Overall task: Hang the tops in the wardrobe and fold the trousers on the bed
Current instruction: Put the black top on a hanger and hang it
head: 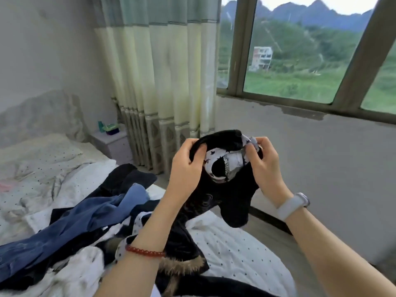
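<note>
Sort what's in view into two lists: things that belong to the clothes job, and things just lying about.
Part of the job:
- black garment, held up in both hands, left hand and right hand
- blue garment in the pile on the bed
- bed

Just lying about:
- bedside cabinet
- green box on it
- curtain
- window

Black garment [233, 189] with white star-print lining, held up at centre above the bed's near right part, its lower end trailing onto the bed [235, 249], blue trousers [70, 228] crumpled in a heap of dark clothes on the near left
</note>
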`<state>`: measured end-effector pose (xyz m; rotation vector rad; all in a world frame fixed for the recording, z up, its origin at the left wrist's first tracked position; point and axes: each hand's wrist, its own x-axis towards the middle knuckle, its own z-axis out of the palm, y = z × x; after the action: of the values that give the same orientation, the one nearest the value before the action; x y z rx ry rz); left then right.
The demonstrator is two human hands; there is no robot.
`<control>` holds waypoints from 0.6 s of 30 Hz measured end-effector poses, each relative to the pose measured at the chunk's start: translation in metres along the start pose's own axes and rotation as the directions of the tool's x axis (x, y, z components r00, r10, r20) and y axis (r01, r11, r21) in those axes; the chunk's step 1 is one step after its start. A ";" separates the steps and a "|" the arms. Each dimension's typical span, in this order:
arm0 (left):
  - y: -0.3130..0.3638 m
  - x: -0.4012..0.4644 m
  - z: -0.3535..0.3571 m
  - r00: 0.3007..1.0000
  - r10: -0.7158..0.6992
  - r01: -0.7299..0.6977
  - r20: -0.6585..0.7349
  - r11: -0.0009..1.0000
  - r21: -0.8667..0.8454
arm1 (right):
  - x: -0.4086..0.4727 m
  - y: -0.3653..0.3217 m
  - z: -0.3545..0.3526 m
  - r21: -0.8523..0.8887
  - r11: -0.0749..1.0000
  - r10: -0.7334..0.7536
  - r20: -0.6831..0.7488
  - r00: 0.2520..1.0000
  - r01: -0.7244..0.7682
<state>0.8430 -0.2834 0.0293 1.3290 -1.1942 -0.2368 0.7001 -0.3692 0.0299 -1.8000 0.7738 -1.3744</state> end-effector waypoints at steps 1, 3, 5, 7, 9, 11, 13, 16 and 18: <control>0.017 0.004 0.014 0.999 -0.017 0.020 0.048 0.998 -0.066 | 0.002 -0.010 -0.027 -0.040 0.999 -0.037 -0.049 0.998 0.035; 0.044 0.005 0.042 0.990 -0.075 0.098 0.123 0.975 -0.198 | 0.000 -0.025 -0.082 -0.136 0.989 -0.084 -0.137 0.987 0.066; 0.062 -0.001 0.075 0.970 -0.139 0.195 0.199 0.936 -0.292 | -0.009 -0.033 -0.138 -0.217 0.975 -0.101 -0.215 0.971 0.053; 0.075 -0.012 0.110 0.932 -0.174 0.276 0.319 0.909 -0.312 | -0.029 -0.035 -0.195 -0.294 0.956 -0.079 -0.287 0.955 -0.010; 0.086 -0.032 0.150 0.865 -0.202 0.361 0.460 0.887 -0.289 | -0.060 -0.034 -0.253 -0.378 0.921 -0.046 -0.337 0.941 -0.090; 0.094 -0.052 0.184 0.776 -0.222 0.425 0.591 0.876 -0.229 | -0.095 -0.035 -0.302 -0.423 0.887 0.004 -0.391 0.921 -0.183; 0.105 -0.077 0.222 0.674 -0.209 0.460 0.709 0.869 -0.182 | -0.136 -0.041 -0.350 -0.443 0.860 0.031 -0.451 0.892 -0.254; 0.128 -0.120 0.275 0.583 -0.108 0.449 0.805 0.869 -0.209 | -0.203 -0.057 -0.414 -0.473 0.804 0.026 -0.576 0.817 -0.359; 0.146 -0.146 0.306 0.571 -0.072 0.443 0.818 0.866 -0.233 | -0.244 -0.066 -0.452 -0.467 0.777 0.024 -0.649 0.761 -0.423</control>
<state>0.4757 -0.3185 0.0091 1.0037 -1.5359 -1.3690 0.2046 -0.2202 0.0293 -1.5668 1.9113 -1.6764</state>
